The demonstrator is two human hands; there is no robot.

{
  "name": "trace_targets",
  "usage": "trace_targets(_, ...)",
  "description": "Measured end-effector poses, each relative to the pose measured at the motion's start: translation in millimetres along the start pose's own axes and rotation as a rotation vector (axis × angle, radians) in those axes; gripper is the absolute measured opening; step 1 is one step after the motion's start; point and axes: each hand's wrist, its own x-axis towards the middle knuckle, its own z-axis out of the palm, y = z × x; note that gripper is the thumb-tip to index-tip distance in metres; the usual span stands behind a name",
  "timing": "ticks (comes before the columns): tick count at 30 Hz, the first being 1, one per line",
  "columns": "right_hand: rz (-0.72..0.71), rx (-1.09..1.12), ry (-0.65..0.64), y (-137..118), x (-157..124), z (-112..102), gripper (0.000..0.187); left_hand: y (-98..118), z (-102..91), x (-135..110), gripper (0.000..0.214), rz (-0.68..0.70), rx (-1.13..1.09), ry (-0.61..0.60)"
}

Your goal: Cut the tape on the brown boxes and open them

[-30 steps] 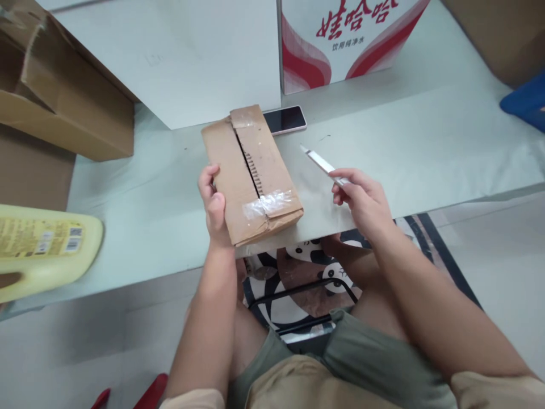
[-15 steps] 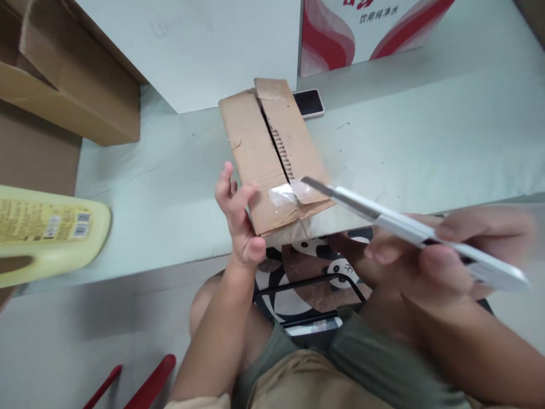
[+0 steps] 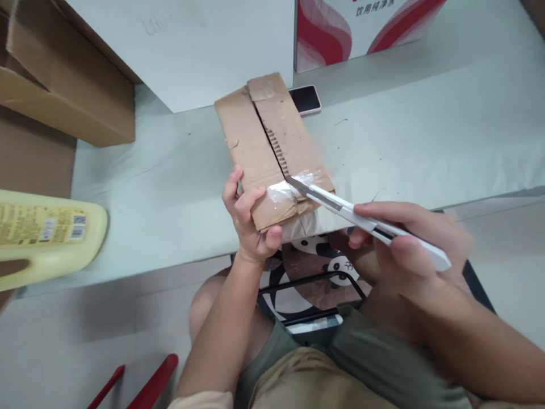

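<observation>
A small brown cardboard box (image 3: pixel 272 136) lies on the table with its top seam running away from me and partly split. Clear tape (image 3: pixel 281 192) crosses the near end of that seam. My left hand (image 3: pixel 251 213) grips the box's near left corner, fingers along the side and on top, thumb at the near end. In my right hand (image 3: pixel 409 244) is a white utility knife (image 3: pixel 353 213) with its blade out. The blade tip meets the seam right at the tape; how deep it goes I cannot tell.
Behind the box lie a phone (image 3: pixel 307 100) and a large white carton (image 3: pixel 204 51). A red-and-white carton (image 3: pixel 323 34) stands farther right. Open cardboard boxes (image 3: pixel 85 85) and a yellow jug (image 3: pixel 55 233) are on the left. The table's front edge runs just below the box.
My right hand has brought the knife left and down, so its blade now touches the taped seam. My left hand has closed in on the box's near corner.
</observation>
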Motion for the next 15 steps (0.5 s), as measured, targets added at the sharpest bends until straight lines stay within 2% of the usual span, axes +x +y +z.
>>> trace_targets(4,0.024,-0.012,-0.046,-2.8,-1.4,-3.6,0.033,3.1,0.9,2.0,0.051,-0.009,-0.037,0.001)
trace_targets(8,0.067,0.060,-0.099,-6.3,1.8,-4.9,0.028,5.3,-0.8,1.4,0.054,-0.085,-0.071,-0.028)
trace_targets(10,0.070,0.121,-0.130,-6.8,3.0,-3.8,0.023,4.2,-0.8,0.2,0.052,-0.072,-0.089,-0.044)
trace_targets(13,0.011,0.221,-0.070,-6.2,4.4,-1.6,0.020,0.0,1.2,-2.1,0.047,-0.026,-0.116,-0.061)
trace_targets(15,0.050,0.258,-0.053,-5.4,4.8,-1.3,0.020,-3.1,2.6,-3.3,0.048,-0.049,-0.141,-0.048)
